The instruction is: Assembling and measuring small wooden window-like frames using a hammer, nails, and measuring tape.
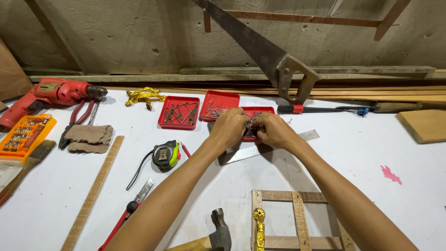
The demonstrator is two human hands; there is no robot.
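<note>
My left hand [228, 127] and my right hand [275, 131] meet over the rightmost of three red trays [265, 110]. Both pinch a cluster of small dark metal fasteners [251, 125] between the fingertips. The hands cover most of that tray. Two more red trays sit to its left: the middle tray [219, 100] holds small nails and the left tray [178, 113] holds longer nails. A steel ruler [260, 148] lies flat under my wrists.
A handsaw [263, 51] leans on the wall. Left side: red drill [49, 94], pliers, folded cloth [89, 137], orange bit case [23, 137], wood strip [93, 191], tape measure [165, 155]. Near edge: hammer [217, 234], wooden frame [297, 218], gold fitting [259, 227]. Screwdriver [320, 109] and board [423, 124] at right.
</note>
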